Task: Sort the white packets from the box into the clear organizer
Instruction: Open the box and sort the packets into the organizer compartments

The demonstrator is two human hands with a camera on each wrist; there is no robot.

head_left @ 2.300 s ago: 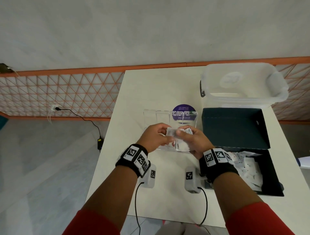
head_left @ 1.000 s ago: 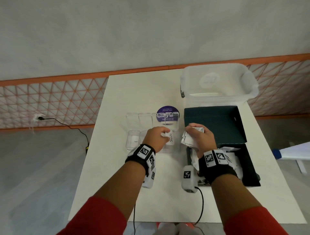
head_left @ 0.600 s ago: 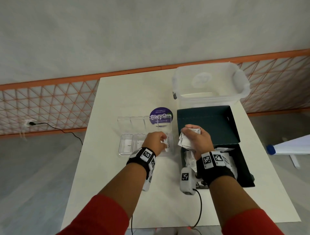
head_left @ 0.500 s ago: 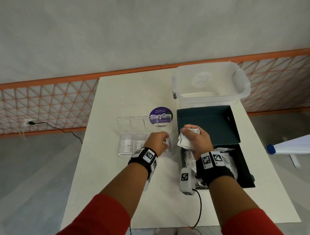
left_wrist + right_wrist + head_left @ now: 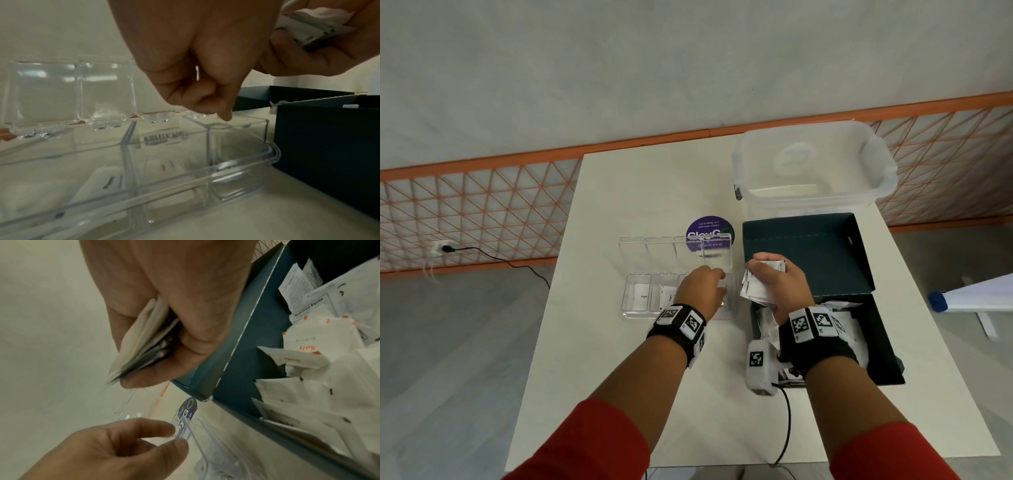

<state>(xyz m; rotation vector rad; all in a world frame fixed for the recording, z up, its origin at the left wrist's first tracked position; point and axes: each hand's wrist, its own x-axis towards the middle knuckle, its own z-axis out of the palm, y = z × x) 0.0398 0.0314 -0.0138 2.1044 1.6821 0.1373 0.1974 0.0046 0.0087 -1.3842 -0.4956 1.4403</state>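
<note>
White packets [image 5: 758, 286] sit bunched in the right hand's [image 5: 779, 286] grip beside the box [image 5: 873, 346]. The left hand [image 5: 702, 289], which pinched one a moment ago, now hovers loosely curled and empty over the clear organizer's [image 5: 635, 310] right end: that packet looks dropped in.

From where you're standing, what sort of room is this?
Probably a plain workroom or test space, not a home kitchen: a bare white table, a grey floor, and an orange lattice panel low along the wall.
</note>
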